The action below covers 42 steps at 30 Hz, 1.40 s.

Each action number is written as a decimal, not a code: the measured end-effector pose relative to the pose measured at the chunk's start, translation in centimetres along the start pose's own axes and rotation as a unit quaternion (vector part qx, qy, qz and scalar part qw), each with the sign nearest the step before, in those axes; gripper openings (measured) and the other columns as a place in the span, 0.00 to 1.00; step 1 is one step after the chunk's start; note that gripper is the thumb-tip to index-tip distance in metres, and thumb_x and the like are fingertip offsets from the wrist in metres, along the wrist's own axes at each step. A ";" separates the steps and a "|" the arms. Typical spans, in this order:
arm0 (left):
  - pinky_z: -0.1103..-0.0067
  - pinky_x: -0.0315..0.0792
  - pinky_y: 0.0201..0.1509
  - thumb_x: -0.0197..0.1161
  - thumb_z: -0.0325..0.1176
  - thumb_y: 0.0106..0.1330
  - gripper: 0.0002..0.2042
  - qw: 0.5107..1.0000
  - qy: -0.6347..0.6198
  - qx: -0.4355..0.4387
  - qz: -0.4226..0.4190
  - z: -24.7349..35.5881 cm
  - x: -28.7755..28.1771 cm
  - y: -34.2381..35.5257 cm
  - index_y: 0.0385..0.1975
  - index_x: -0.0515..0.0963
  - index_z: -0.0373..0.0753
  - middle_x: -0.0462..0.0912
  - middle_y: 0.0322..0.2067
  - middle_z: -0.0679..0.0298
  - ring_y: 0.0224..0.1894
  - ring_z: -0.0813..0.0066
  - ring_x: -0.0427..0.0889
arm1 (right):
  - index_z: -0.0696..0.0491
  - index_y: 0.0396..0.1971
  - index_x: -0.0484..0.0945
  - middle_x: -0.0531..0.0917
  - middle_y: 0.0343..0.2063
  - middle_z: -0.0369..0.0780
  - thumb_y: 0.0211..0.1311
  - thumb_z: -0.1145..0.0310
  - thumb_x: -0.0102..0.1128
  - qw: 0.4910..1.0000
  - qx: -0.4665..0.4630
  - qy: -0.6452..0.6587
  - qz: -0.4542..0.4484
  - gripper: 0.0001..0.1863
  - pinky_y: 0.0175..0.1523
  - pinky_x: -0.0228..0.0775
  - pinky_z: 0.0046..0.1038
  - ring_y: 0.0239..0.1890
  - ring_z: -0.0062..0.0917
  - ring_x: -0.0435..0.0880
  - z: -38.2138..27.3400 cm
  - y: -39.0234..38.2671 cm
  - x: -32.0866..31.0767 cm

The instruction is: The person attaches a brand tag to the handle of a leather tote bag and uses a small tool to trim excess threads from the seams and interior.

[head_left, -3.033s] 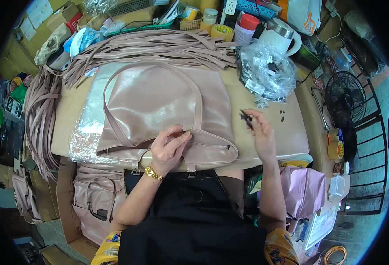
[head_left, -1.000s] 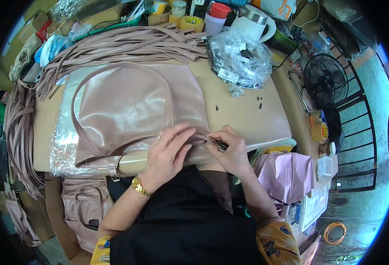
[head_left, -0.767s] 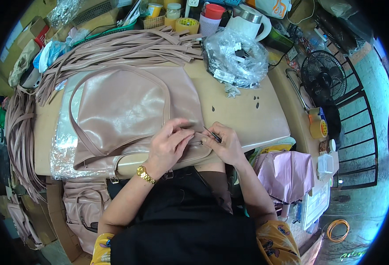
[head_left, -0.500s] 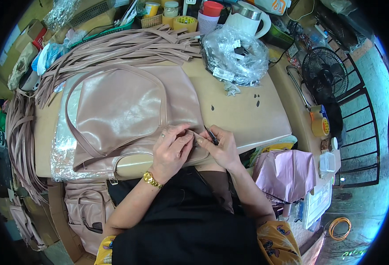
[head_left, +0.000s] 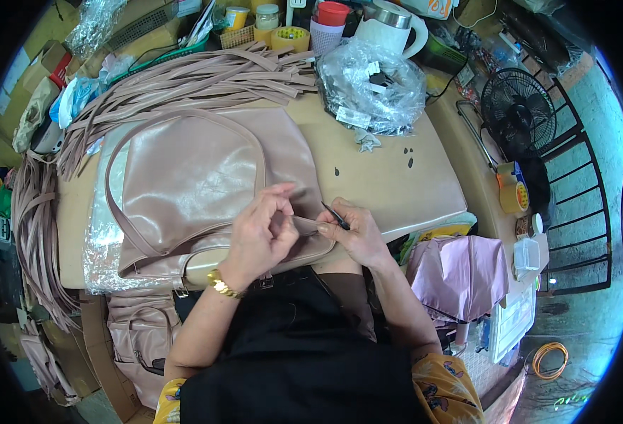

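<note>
A dusty-pink leather-look tote bag [head_left: 191, 166] lies on the padded tan work surface, its long strap looped over it. My right hand [head_left: 357, 233] pinches the bag's near right edge between thumb and forefinger. Tucked in the same hand is a slim black pointed tool [head_left: 337, 218], its tip up and to the left; its exact kind is unclear. Just left of that edge, my left hand [head_left: 260, 230] is raised over the bag with its fingers curled together. Whatever they may pinch is too small to see. A gold watch [head_left: 224, 284] circles my left wrist.
Long pink strips [head_left: 191, 78] are heaped along the back and hang over the left side. A plastic-wrapped coil [head_left: 373, 88] lies at the back, near a white kettle [head_left: 389, 28]. At right are a black fan [head_left: 518, 113], tape rolls [head_left: 513, 194] and folded pink fabric [head_left: 458, 275].
My left hand has come away from the bag's edge, moving left and rising off it. My right hand stays at the edge with the black tool.
</note>
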<state>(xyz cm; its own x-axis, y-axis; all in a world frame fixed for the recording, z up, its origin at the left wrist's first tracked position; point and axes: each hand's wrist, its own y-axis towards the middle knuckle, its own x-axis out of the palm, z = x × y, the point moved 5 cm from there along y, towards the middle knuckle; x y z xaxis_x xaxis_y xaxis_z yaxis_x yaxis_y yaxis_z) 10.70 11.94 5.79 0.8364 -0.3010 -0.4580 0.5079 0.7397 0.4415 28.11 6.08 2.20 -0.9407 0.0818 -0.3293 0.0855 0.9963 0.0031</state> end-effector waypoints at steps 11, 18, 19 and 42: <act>0.75 0.77 0.34 0.64 0.22 0.57 0.07 0.988 0.067 -0.097 -0.096 0.2 -0.6 1.7 0.35 0.84 0.35 0.84 0.29 0.55 0.28 0.65 0.83 | 0.59 0.31 0.83 0.77 0.23 0.38 0.55 0.75 0.67 0.971 -0.064 -0.076 0.216 0.05 0.29 0.63 0.22 0.23 0.19 0.73 -5.5 -4.7 1.2; 0.75 0.76 0.32 0.65 0.21 0.56 0.07 0.995 0.075 0.004 -0.061 1.9 0.7 0.2 0.34 0.84 0.33 0.85 0.31 0.54 0.30 0.64 0.85 | 0.60 0.32 0.84 0.83 0.28 0.44 0.56 0.74 0.67 0.964 -0.024 -0.058 0.257 0.05 0.35 0.72 0.25 0.28 0.28 0.83 -4.1 -3.6 1.4; 0.75 0.77 0.32 0.66 0.22 0.56 0.07 0.995 0.070 -0.020 -0.067 1.8 0.8 0.3 0.34 0.84 0.34 0.85 0.31 0.53 0.29 0.64 0.85 | 0.59 0.32 0.84 0.83 0.29 0.44 0.56 0.75 0.67 0.963 -0.028 -0.073 0.257 0.05 0.35 0.73 0.26 0.29 0.29 0.83 -3.8 -3.5 1.5; 0.80 0.66 0.23 0.62 0.30 0.65 0.07 0.952 -0.120 -0.178 -0.217 -4.5 1.5 3.2 0.37 0.83 0.33 0.80 0.19 0.67 0.18 0.84 0.69 | 0.57 0.39 0.78 0.82 0.29 0.40 0.54 0.70 0.70 0.988 0.015 -0.072 0.139 0.14 0.33 0.73 0.26 0.30 0.23 0.82 -2.1 -0.3 -2.1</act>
<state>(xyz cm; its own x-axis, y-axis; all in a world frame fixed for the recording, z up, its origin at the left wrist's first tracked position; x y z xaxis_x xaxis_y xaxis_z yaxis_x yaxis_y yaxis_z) 12.61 16.54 3.08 0.6086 -0.7222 -0.3287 0.7501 0.6588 -0.0587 29.35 5.71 4.87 -0.8235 0.3453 -0.4502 0.3450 0.9347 0.0858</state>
